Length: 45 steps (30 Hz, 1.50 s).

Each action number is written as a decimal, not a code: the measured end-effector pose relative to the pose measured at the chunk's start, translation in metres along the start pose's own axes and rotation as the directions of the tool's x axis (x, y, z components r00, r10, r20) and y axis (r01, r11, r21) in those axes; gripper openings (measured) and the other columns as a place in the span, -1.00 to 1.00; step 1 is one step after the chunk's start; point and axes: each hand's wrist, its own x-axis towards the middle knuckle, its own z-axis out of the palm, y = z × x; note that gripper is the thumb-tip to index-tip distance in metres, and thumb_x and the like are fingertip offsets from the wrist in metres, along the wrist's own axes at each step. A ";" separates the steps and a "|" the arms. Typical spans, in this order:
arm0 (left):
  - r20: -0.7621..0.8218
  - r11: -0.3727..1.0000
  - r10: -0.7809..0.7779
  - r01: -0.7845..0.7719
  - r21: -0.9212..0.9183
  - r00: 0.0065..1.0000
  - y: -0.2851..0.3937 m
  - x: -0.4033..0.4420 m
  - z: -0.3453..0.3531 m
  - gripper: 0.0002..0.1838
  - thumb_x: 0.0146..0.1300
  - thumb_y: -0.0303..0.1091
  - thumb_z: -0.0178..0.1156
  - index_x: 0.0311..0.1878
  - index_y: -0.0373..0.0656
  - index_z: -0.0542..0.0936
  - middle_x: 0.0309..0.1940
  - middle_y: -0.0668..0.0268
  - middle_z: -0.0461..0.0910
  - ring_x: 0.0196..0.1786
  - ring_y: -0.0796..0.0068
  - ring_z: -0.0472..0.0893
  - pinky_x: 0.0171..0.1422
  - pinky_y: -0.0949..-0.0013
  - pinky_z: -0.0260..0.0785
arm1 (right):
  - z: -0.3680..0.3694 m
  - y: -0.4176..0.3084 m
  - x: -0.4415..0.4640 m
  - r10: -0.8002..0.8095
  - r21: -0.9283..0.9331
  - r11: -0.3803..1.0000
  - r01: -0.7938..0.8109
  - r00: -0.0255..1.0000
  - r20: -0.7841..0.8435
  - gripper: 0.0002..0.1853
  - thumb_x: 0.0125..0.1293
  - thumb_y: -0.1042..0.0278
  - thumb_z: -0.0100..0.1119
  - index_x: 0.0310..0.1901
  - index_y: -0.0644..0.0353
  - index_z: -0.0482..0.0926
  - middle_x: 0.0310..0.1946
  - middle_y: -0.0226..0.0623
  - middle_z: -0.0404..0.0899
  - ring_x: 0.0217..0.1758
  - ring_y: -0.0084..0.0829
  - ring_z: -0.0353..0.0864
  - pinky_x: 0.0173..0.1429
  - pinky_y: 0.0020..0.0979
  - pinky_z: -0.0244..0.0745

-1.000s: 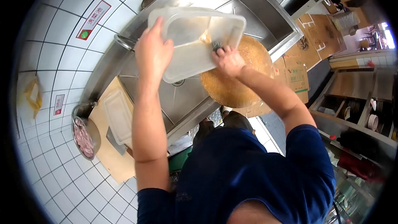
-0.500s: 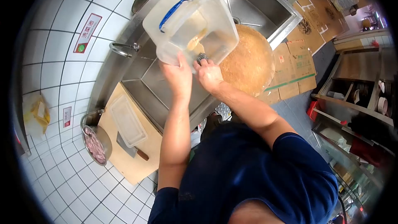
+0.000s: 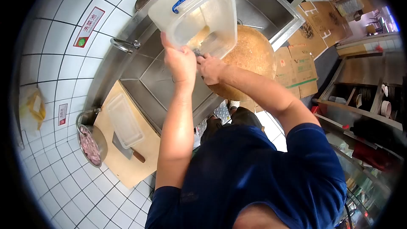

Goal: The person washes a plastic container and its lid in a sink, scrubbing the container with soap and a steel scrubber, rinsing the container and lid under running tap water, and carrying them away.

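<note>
A clear plastic container (image 3: 222, 17) with a blue handle (image 3: 186, 0) is tilted over the sink (image 3: 150, 74), its opening towards me. My left hand (image 3: 181, 62) grips its near rim, thumb up along the side. At the lower edge of the opening, my right hand (image 3: 210, 68) has its fingers closed on a dark steel wool scrubber (image 3: 197, 52), which is mostly covered by the fingers. A yellowish-brown patch shows in the container. Beside my right forearm is a large round brown board (image 3: 256, 55), partly hidden by the container and arm.
Left of the sink, a wooden board (image 3: 110, 161) bears a clear lid (image 3: 126, 121) and a cleaver (image 3: 123, 146). A metal bowl of pinkish meat (image 3: 90, 146) adjoins it. A faucet (image 3: 125, 45) projects over the sink. Flattened cardboard (image 3: 296, 68) lies to the right.
The container has shifted slightly up and left in view. My right hand and the scrubber have moved left, closer to my left hand, at the container's near edge.
</note>
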 end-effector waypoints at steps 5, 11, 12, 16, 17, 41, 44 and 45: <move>0.017 0.997 -0.052 0.052 -0.059 0.999 -0.018 0.004 -0.019 -0.24 0.16 -0.61 0.07 0.48 -0.30 0.14 -0.01 -0.31 0.60 0.09 -0.31 0.61 0.18 -0.11 0.47 | 0.009 0.050 -0.008 0.143 -0.226 0.960 -0.163 0.984 -0.102 -0.28 0.15 0.25 0.29 0.39 0.16 0.39 0.28 -0.09 0.39 0.34 -0.02 0.35 0.35 -0.20 0.41; 0.009 0.994 -0.098 0.098 0.037 0.995 -0.007 -0.003 -0.009 -0.20 0.15 -0.57 0.11 0.50 -0.28 0.11 -0.03 -0.31 0.61 0.05 -0.32 0.62 0.16 -0.12 0.48 | 0.037 -0.007 0.012 0.018 -0.008 1.000 -0.021 0.970 -0.242 -0.24 0.12 0.23 0.31 0.40 0.22 0.37 0.25 -0.07 0.41 0.29 -0.08 0.39 0.32 -0.24 0.44; 0.004 0.995 -0.095 0.095 0.035 0.995 -0.009 -0.003 -0.008 -0.20 0.15 -0.57 0.11 0.50 -0.29 0.11 -0.03 -0.31 0.61 0.05 -0.32 0.62 0.16 -0.12 0.48 | 0.038 -0.006 0.014 0.022 0.044 0.999 -0.010 0.962 -0.271 -0.29 0.13 0.23 0.31 0.36 0.21 0.41 0.21 -0.09 0.44 0.26 -0.09 0.42 0.30 -0.24 0.45; -0.052 0.994 -0.110 0.111 0.023 0.993 -0.029 0.001 -0.008 -0.21 0.15 -0.56 0.12 0.49 -0.30 0.11 -0.04 -0.31 0.62 0.05 -0.32 0.62 0.16 -0.13 0.47 | 0.035 -0.012 0.004 0.115 0.178 0.982 -0.061 0.944 -0.310 -0.51 0.15 0.24 0.30 0.15 0.15 0.56 0.03 -0.16 0.57 0.14 -0.12 0.51 0.21 -0.22 0.50; -0.082 0.992 -0.128 0.129 0.010 0.988 -0.032 0.002 -0.007 -0.21 0.15 -0.56 0.12 0.49 -0.30 0.11 -0.04 -0.31 0.62 0.05 -0.32 0.62 0.16 -0.13 0.47 | 0.033 -0.017 -0.005 0.149 0.183 0.978 -0.098 0.944 -0.295 -0.57 0.16 0.24 0.29 0.09 0.14 0.60 -0.01 -0.19 0.60 0.11 -0.12 0.54 0.19 -0.21 0.51; 0.250 0.977 0.032 -0.083 0.197 0.968 0.016 0.055 -0.053 -0.37 0.14 -0.52 0.14 0.34 -0.33 0.33 -0.23 -0.21 0.68 -0.07 -0.26 0.67 0.09 -0.11 0.49 | 0.011 0.010 -0.005 -0.115 -0.229 0.972 0.059 0.965 -0.237 -0.33 0.18 0.29 0.24 0.37 0.19 0.40 0.21 -0.21 0.49 0.29 -0.15 0.43 0.34 -0.22 0.36; 0.308 0.975 0.041 -0.106 0.197 0.950 0.030 0.070 -0.054 -0.58 0.14 -0.47 0.16 0.11 -0.32 0.47 -0.28 -0.11 0.70 -0.11 -0.25 0.67 0.09 -0.09 0.50 | 0.015 0.021 -0.014 -0.121 -0.335 0.942 0.031 0.960 -0.251 -0.57 0.27 0.35 0.07 0.18 0.24 0.54 -0.07 -0.25 0.59 0.04 -0.21 0.56 0.10 -0.23 0.47; 0.323 0.973 0.029 -0.100 0.207 0.946 0.031 0.077 -0.049 -0.62 0.14 -0.45 0.16 0.06 -0.32 0.49 -0.28 -0.10 0.70 -0.12 -0.26 0.67 0.09 -0.10 0.50 | 0.023 0.016 -0.012 -0.107 -0.339 0.941 0.003 0.952 -0.287 -0.59 0.28 0.35 0.07 0.15 0.24 0.55 -0.09 -0.24 0.59 -0.01 -0.20 0.58 0.05 -0.23 0.49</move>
